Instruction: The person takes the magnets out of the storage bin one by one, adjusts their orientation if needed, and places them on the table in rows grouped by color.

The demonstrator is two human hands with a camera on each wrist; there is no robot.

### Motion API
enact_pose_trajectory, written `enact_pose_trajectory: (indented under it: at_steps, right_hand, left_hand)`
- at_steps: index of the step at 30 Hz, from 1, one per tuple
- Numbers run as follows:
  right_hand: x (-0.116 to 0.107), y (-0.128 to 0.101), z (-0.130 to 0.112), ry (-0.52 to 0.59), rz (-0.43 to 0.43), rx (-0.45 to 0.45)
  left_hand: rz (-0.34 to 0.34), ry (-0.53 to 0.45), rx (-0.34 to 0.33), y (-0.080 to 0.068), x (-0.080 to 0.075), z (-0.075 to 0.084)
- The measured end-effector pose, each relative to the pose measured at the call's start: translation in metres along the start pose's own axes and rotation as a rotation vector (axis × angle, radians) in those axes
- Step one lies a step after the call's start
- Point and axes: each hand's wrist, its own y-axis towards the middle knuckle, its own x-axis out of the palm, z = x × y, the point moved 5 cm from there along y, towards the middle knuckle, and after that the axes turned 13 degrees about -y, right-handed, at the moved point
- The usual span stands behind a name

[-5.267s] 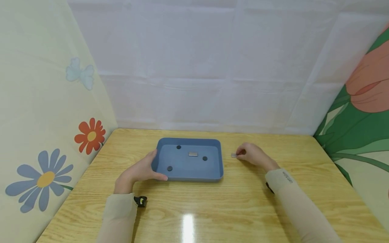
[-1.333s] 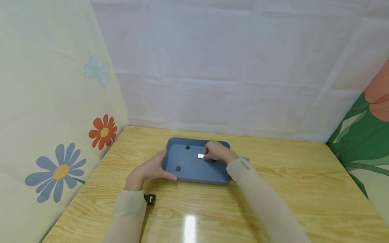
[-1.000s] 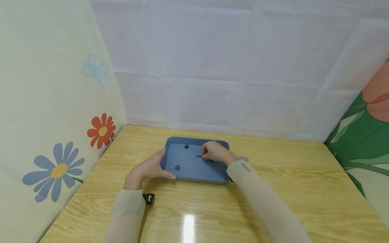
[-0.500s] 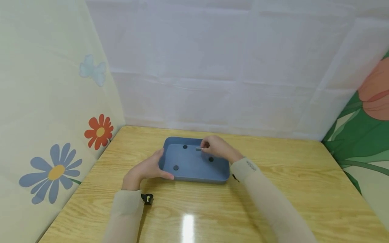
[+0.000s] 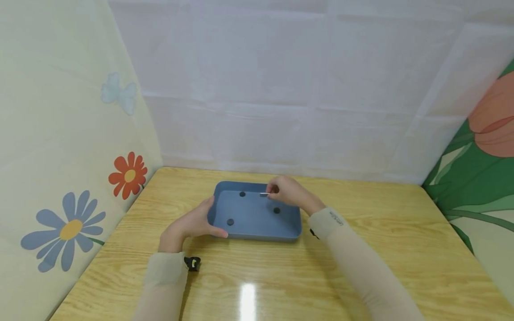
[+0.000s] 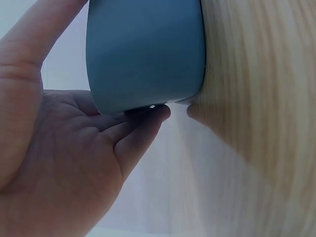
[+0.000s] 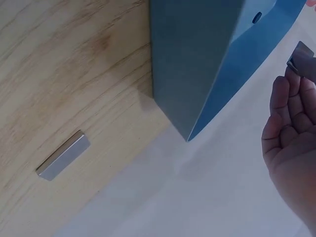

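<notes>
The wooden table [image 5: 361, 249] carries the blue tray [image 5: 257, 232], and my left hand [image 5: 188, 225] grips the tray's near-left corner, thumb on the rim and fingers curled against the outer wall, holding it steady. Inside lie 3 dark discs: 1 near the back [image 5: 242, 194], 1 at the front left [image 5: 230, 221], 1 toward the right [image 5: 276, 210]. My right hand [image 5: 287, 192] hovers above the tray's far edge, pinching a small silver metal bar [image 5: 263, 194] between thumb and fingertips. I judge it best carried level and clear of the discs, keeping the pinch firm. A second silver bar [image 7: 63, 155] lies on the table outside the tray.
</notes>
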Motion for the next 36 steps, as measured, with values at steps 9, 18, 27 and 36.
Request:
enact_pose_trajectory:
  at_steps: [9, 18, 27, 36]
  right_hand:
    - [-0.002, -0.015, 0.024, 0.038, 0.015, 0.042]
    - [-0.016, -0.039, 0.054, 0.01, 0.045, 0.073]
    - [-0.019, -0.063, 0.09, 0.022, 0.064, 0.125]
    - [-0.017, -0.093, 0.13, 0.005, 0.064, 0.19]
  left_hand:
    - [-0.006, -0.006, 0.011, 0.001, -0.001, 0.0]
    - [-0.006, -0.008, 0.002, 0.001, -0.001, 0.0]
    - [-0.01, -0.007, 0.022, 0.001, 0.0, 0.001]
    - [-0.008, -0.007, 0.023, 0.002, 0.0, 0.0]
